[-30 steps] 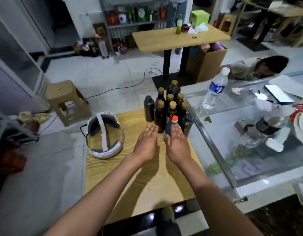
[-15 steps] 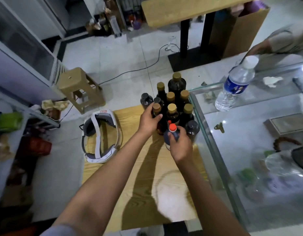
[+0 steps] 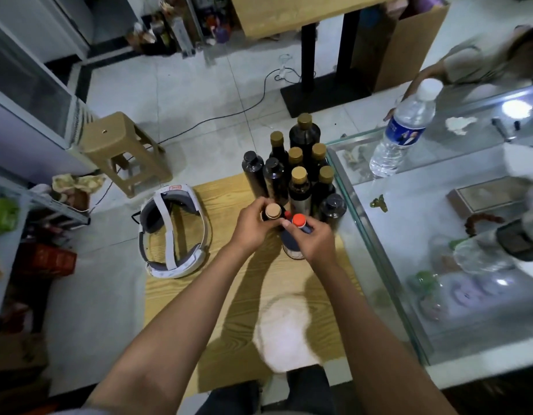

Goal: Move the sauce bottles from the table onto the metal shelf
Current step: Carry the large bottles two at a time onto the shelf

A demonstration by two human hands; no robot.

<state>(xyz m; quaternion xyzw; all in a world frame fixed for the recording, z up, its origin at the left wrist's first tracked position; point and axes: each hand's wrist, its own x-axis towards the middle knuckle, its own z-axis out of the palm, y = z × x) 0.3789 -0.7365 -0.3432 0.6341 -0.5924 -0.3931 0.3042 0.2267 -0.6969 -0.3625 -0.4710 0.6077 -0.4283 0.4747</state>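
Several dark sauce bottles (image 3: 298,163) with gold or black caps stand clustered at the far end of the wooden table (image 3: 229,295). My left hand (image 3: 251,226) grips the neck of a tan-capped bottle (image 3: 272,211) at the front of the cluster. My right hand (image 3: 314,239) grips the neck of a red-capped dark bottle (image 3: 298,220) right beside it; that bottle's base shows below my fingers. The metal shelf (image 3: 7,190) edge lies at the far left.
A white headset (image 3: 172,232) lies on the table's left part. A glass counter (image 3: 439,235) runs along the right with a water bottle (image 3: 404,127) on it. A tan stool (image 3: 124,151) stands beyond the table. Another person (image 3: 483,61) bends down at the upper right.
Both hands went from hovering flat before the bottles to gripping one bottle neck each. The view tilted downward and moved closer to the table.
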